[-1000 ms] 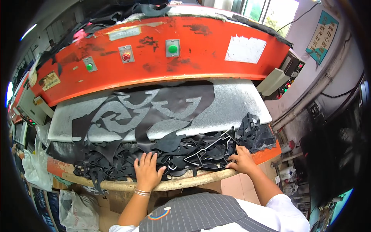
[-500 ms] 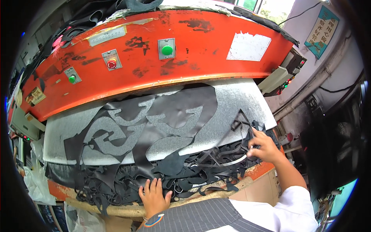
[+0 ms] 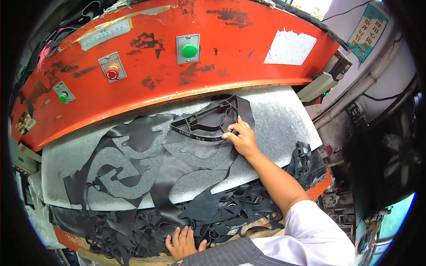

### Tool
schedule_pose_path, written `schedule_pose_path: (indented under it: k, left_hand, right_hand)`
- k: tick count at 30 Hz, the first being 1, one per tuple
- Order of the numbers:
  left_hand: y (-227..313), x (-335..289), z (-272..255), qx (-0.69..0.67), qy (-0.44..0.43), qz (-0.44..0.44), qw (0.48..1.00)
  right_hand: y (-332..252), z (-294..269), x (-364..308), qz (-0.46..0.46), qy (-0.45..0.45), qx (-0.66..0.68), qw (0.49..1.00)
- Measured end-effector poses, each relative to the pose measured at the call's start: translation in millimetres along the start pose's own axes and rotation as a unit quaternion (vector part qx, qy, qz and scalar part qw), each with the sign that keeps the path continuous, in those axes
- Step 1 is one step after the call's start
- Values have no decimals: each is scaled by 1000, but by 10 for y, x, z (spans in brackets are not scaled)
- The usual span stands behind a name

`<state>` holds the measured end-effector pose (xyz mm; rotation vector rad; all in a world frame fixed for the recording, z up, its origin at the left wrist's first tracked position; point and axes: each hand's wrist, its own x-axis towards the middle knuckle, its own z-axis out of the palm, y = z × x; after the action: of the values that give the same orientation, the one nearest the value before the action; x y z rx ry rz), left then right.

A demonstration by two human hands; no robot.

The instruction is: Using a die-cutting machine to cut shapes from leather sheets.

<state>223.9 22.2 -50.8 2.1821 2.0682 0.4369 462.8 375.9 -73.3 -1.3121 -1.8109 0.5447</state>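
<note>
My right hand point(image 3: 242, 138) is closed on the right end of a cutting die point(image 3: 195, 135), a black metal frame with a curved lower edge and a straight upper one. The die is over the upper part of a dark leather sheet point(image 3: 137, 135), at its far right; whether it lies flat there I cannot tell. Several curved shapes have been cut out of that leather, and the pale grey board point(image 3: 286, 115) shows through the holes. At the front edge my left hand point(image 3: 183, 244) rests with fingers spread beside a heap of black leather scraps point(image 3: 146, 228), holding nothing.
Behind the board rises the orange press beam point(image 3: 159, 84), with green buttons point(image 3: 189, 51), a red knob point(image 3: 112, 72) and a torn white paper point(image 3: 290, 47). More scraps point(image 3: 302, 157) hang over the board's right edge. A black fan point(image 3: 381, 150) stands at far right.
My right hand has carried the cutting die from the board's right front edge up and left onto the leather. My left hand stays at the front edge. The view has shifted slightly.
</note>
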Motion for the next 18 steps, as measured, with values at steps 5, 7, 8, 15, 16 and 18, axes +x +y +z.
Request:
schedule_pose_path:
  k: [5, 7, 8, 15, 16, 18]
  left_hand:
    - [-68, 76, 40, 20, 17, 9, 1000]
    - [-62, 86, 74, 25, 21, 12, 999]
    - [-60, 86, 88, 31, 27, 15, 999]
    - [-77, 109, 129, 28, 33, 24, 999]
    - [-88, 98, 117, 8, 34, 21, 999]
    - [-162, 119, 91, -13, 37, 20, 999]
  right_hand:
    - [-76, -8, 220, -30, -90, -97, 991]
    - [-218, -150, 316, -85, -114, -219, 965]
    - [-388, -224, 416, -123, -108, -239, 957]
    - [-525, 190, 1169, -487, -258, -217, 806]
    - [-537, 236, 1249, -501, -288, -219, 786]
    - [-485, 97, 1364, -439, -251, -252, 826]
